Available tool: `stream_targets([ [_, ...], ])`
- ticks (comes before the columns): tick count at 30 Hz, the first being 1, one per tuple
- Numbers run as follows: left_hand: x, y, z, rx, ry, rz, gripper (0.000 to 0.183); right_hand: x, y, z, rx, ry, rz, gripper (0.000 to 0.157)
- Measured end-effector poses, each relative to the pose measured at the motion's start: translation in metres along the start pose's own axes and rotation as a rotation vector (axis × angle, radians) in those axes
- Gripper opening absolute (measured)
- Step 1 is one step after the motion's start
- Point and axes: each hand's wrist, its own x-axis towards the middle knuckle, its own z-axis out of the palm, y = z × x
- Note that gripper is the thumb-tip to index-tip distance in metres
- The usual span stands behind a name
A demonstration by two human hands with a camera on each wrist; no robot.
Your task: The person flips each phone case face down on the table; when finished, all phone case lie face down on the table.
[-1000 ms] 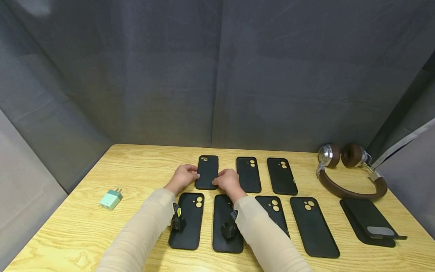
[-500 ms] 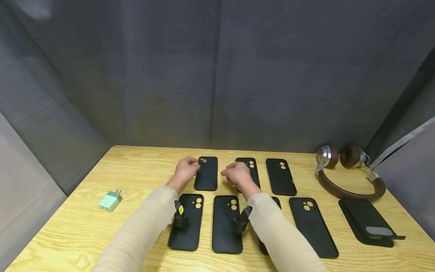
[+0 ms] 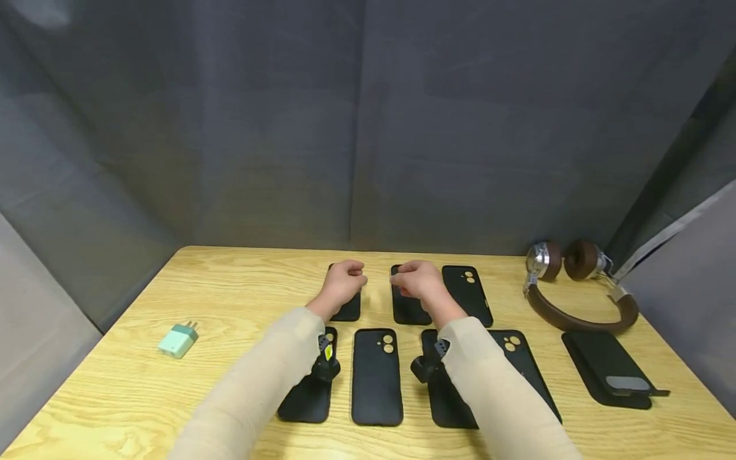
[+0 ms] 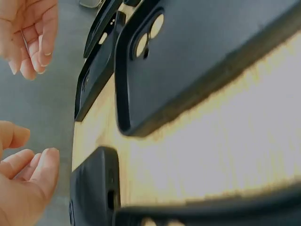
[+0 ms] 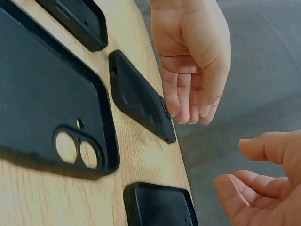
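Observation:
My left hand (image 3: 339, 284) hovers over the back-left black phone case (image 3: 347, 313), which lies outer side up and is partly hidden by it. My right hand (image 3: 422, 284) is above the back-middle phone case (image 3: 411, 313) and covers its camera holes. Between the two hands there is a gap. Both wrist views show loosely bent fingers with nothing in them, the left hand (image 4: 28, 183) and the right hand (image 5: 263, 183) raised off the wood. Below the wrists lie the front-row phone cases, the second one (image 3: 376, 383) fully visible between the sleeves.
Another phone case (image 3: 468, 294) lies at the back right. My right sleeve partly hides two front cases, including the rightmost (image 3: 526, 361). Brown headphones (image 3: 581, 327) and a black folding stand (image 3: 609, 367) lie far right; a mint-green plug adapter (image 3: 178, 340) lies left. A grey curtain (image 3: 276, 128) stands behind.
Both hands have left the sides of the back-left case. The right hand moved right over the middle case; the left rose and shifted right over the left case. The view turned slightly right.

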Motion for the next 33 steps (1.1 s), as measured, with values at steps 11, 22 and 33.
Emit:
stream_targets([
  [11,0.002,0.002,0.018,0.045,-0.084,-0.012,0.045,0.000,0.016,-0.019,-0.062,0.011,0.010,0.041],
  [22,0.008,-0.005,0.034,0.069,-0.067,0.005,0.044,0.004,0.039,-0.026,-0.091,0.016,0.044,0.043],
  [33,0.007,-0.005,0.043,0.064,-0.085,-0.056,0.045,0.013,0.058,-0.019,-0.184,0.026,0.046,0.043],
])
